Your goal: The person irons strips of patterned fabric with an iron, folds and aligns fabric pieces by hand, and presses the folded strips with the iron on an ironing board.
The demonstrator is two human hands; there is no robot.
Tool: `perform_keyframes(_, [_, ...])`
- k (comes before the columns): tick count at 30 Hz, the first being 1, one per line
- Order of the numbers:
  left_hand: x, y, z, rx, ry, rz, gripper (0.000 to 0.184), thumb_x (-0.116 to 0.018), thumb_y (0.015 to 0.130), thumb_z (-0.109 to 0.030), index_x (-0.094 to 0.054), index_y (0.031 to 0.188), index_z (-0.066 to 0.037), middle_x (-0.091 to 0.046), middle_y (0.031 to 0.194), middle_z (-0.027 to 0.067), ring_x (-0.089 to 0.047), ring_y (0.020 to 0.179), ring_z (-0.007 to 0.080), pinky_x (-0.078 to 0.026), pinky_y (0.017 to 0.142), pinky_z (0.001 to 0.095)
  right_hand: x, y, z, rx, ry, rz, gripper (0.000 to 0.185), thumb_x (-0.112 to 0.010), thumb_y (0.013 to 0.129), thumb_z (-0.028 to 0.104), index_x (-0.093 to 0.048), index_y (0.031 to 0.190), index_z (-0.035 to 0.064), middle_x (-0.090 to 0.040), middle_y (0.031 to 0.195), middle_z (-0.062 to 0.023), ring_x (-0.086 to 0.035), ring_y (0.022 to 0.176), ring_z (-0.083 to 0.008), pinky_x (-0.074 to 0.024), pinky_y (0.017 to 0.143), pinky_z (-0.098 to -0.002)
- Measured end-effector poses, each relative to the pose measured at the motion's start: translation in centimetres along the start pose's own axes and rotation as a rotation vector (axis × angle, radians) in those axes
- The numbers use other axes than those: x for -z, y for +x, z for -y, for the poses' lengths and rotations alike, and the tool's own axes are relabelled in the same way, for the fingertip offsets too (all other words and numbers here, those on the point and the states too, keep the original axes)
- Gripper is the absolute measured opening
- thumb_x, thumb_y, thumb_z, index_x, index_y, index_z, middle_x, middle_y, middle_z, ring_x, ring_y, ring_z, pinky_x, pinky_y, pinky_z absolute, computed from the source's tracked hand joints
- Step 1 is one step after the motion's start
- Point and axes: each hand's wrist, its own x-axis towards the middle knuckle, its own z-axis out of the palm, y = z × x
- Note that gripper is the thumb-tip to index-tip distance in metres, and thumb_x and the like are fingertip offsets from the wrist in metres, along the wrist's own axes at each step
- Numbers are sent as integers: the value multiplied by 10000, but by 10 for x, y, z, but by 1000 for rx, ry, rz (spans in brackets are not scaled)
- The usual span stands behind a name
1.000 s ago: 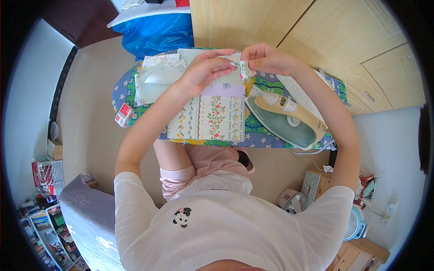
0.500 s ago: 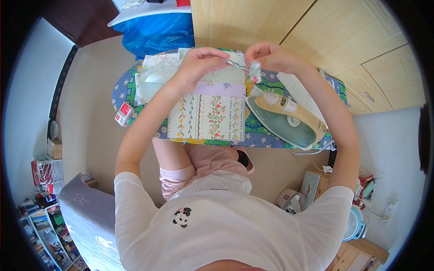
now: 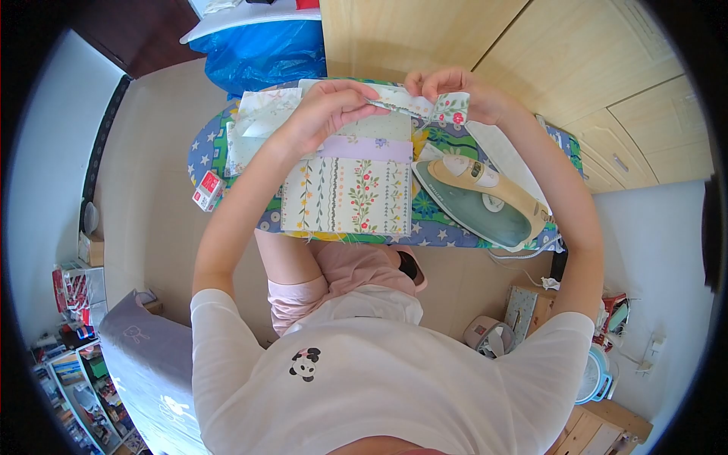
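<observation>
Both hands hold a narrow floral fabric strip (image 3: 400, 98) above the far side of the ironing board. My left hand (image 3: 334, 110) pinches its left end; my right hand (image 3: 447, 83) grips it near the right, where a short end with red flowers hangs out. Below lies a floral fabric panel (image 3: 345, 197) with a lilac band (image 3: 364, 149) along its upper edge. An iron (image 3: 485, 199) rests to the right of the panel. Left of my left hand are folded pale fabric pieces (image 3: 262, 114).
The ironing board (image 3: 447, 238) has a blue and green patterned cover. A small red and white box (image 3: 208, 191) sits at its left end. Light wood cabinets (image 3: 425, 38) stand behind, beside a blue plastic bag (image 3: 265, 61). A white cord (image 3: 523, 256) hangs at the right.
The strip has turned so its broad printed face shows, and it looks more spread out between the hands. My right hand has shifted slightly, and the red-flowered end has moved right and up.
</observation>
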Motion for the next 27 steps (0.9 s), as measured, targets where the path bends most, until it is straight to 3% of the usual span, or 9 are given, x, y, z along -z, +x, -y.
perform_keyframes(4, [-3,0,-2,74,-39,-47,161,-636,815,-34,-626,940,68,-655,956,148,-657,919,228,-529,824,250,-16,-3,8,-37,-115,-113,178,-676,819,226,-594,902,92,-550,998,-24,-511,987,-121,-408,858,-262])
perform_keyframes(6, [-7,1,5,49,81,-107,170,-647,807,-32,-627,947,62,-658,947,146,-659,911,220,-528,814,252,-20,-2,11,-209,-95,-250,190,-641,856,217,-594,956,63,-570,1033,-23,-515,998,-101,-413,861,-251])
perform_keyframes(9, [-7,3,12,-6,222,-164,191,-665,793,-30,-628,963,49,-662,928,144,-661,894,209,-524,796,257,-10,-2,6,-290,-62,-192,225,-623,876,221,-584,991,32,-593,1007,-14,-540,976,-95,-428,861,-247])
perform_keyframes(15, [-9,5,14,-50,283,-166,206,-656,806,-37,-617,991,47,-659,936,154,-665,872,218,-528,801,279,-10,-1,-1,-290,-50,-310,223,-628,874,236,-585,963,37,-610,944,-14,-588,869,-110,-477,811,-254])
perform_keyframes(19, [-12,5,12,-30,296,-143,202,-635,825,-34,-607,1003,57,-655,957,156,-665,868,221,-530,810,278,-6,-3,-3,-311,-37,-324,217,-627,875,235,-585,955,38,-613,960,-29,-596,882,-118,-491,811,-261])
perform_keyframes(27, [-16,3,14,-36,348,-141,214,-614,842,-35,-600,1032,62,-653,969,147,-664,867,213,-529,806,269,-8,-5,-7,-295,116,-381,201,-618,878,213,-566,959,36,-619,976,-57,-619,892,-149,-501,891,-316])
